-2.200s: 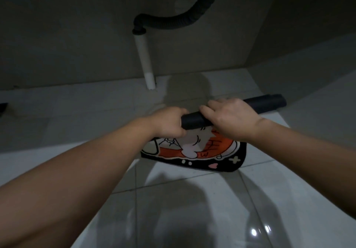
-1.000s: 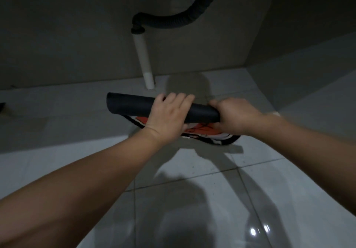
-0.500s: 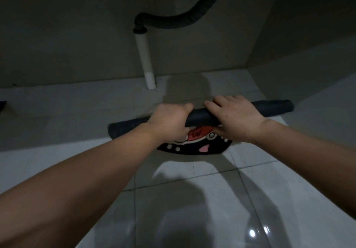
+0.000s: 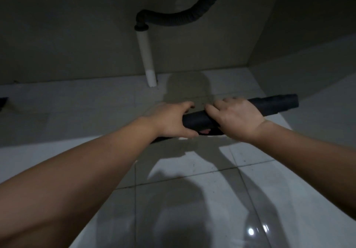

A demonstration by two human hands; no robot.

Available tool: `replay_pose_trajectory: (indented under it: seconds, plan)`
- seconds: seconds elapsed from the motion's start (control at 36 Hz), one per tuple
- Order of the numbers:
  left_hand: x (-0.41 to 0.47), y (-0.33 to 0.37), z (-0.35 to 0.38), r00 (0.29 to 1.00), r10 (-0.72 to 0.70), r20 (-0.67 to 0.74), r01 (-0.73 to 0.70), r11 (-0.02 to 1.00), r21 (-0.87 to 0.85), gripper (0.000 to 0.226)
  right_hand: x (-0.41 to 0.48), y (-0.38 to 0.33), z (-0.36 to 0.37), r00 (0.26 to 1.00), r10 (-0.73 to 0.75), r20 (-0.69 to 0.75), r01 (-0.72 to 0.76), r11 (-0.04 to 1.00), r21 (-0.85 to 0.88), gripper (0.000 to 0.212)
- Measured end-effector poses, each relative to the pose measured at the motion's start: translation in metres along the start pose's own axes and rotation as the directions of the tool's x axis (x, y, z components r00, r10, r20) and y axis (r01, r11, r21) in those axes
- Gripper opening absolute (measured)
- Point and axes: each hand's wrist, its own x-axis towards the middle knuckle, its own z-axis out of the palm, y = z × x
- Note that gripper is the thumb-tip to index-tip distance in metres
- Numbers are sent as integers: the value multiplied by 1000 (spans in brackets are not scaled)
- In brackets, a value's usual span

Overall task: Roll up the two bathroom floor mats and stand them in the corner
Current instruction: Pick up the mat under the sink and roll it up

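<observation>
A floor mat, black on its outside, lies rolled into a long tube across the tiled floor, its right end pointing toward the right wall. Only a thin sliver of the printed face with a pink spot shows under the roll. My left hand grips the roll left of its middle, thumb underneath. My right hand presses on top of the roll just to the right, fingers blurred. The roll's left end is hidden behind my left forearm. No second mat is in view.
A white drain pipe comes down to the floor by the back wall, joined to a black corrugated hose. The room corner lies at the back right. Glossy floor tiles fill the foreground.
The printed flap that showed below the roll has almost all been wound in. Both hands have stayed on the roll, near its middle.
</observation>
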Motion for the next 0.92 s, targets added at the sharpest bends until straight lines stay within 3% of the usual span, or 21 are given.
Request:
replay_pose_trajectory:
  seconds: [0.14, 0.19, 0.28, 0.33, 0.39, 0.44, 0.53, 0.61, 0.67, 0.75, 0.83, 0.92]
  plan:
    - [-1, 1, 2, 1000, -4, 27, 4, 1000, 3, 44, -1, -3, 1, 1000, 12, -13, -12, 999, 31, 58]
    - [-1, 1, 4, 998, 32, -54, -24, 989, 146, 38, 1, -2, 5, 998, 37, 46, -41, 995, 87, 62]
    - [-3, 0, 11, 955, 197, -222, -79, 890, 450, 36, 6, 4, 8, 940, 140, 311, -241, 918, 315, 77]
    - [-6, 1, 15, 930, 252, -267, -83, 852, 517, 37, 10, 10, 9, 864, 142, 484, -374, 824, 426, 86]
    - [-8, 3, 18, 922, 259, -289, -71, 845, 531, 36, 12, 14, 10, 824, 104, 556, -421, 770, 480, 80]
    - [-7, 5, 21, 923, 258, -286, -69, 841, 537, 37, 13, 16, 7, 804, 91, 588, -450, 740, 500, 54]
    - [-4, 5, 21, 929, 243, -278, -71, 856, 512, 43, 11, 13, 6, 831, 151, 536, -413, 812, 412, 33]
    - [2, 1, 18, 973, 135, -186, -63, 935, 348, 64, 4, 9, 12, 953, 137, 272, -201, 953, 226, 29]
    - [4, 1, 15, 998, 26, -55, -17, 987, 160, 73, 1, 7, 13, 990, 78, 115, -93, 987, 131, 27]
    - [4, 2, 17, 1000, 2, -8, -1, 997, 83, 54, -1, 6, 10, 999, 28, -31, -27, 998, 52, 27]
    - [2, 3, 19, 996, 43, -80, -32, 990, 135, 47, -2, 3, 12, 998, 45, 45, -47, 998, 49, 33]
    - [1, 2, 22, 971, 154, -180, -76, 922, 379, 37, 4, 4, 11, 951, 118, 286, -185, 958, 218, 44]
